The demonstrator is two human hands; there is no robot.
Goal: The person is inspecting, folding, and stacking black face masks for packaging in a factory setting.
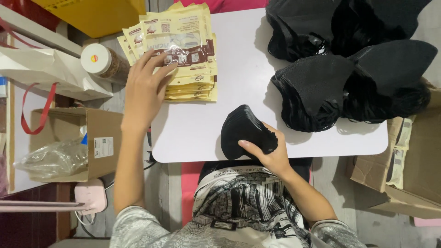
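My left hand (143,89) rests with spread fingers on the top pouch of a stack of cream and brown packaging pouches (183,55) at the table's far left. My right hand (268,154) grips a small stack of folded black face masks (245,133) near the front edge of the white table (239,82). Large heaps of black masks (349,73) lie on the right side of the table.
Left of the table sit a jar with a white lid (98,59), a white paper bag with red handles (50,69) and a cardboard box with a plastic bag (69,144). Another cardboard box (404,170) stands at the right. A yellow bin (96,14) is at the top left.
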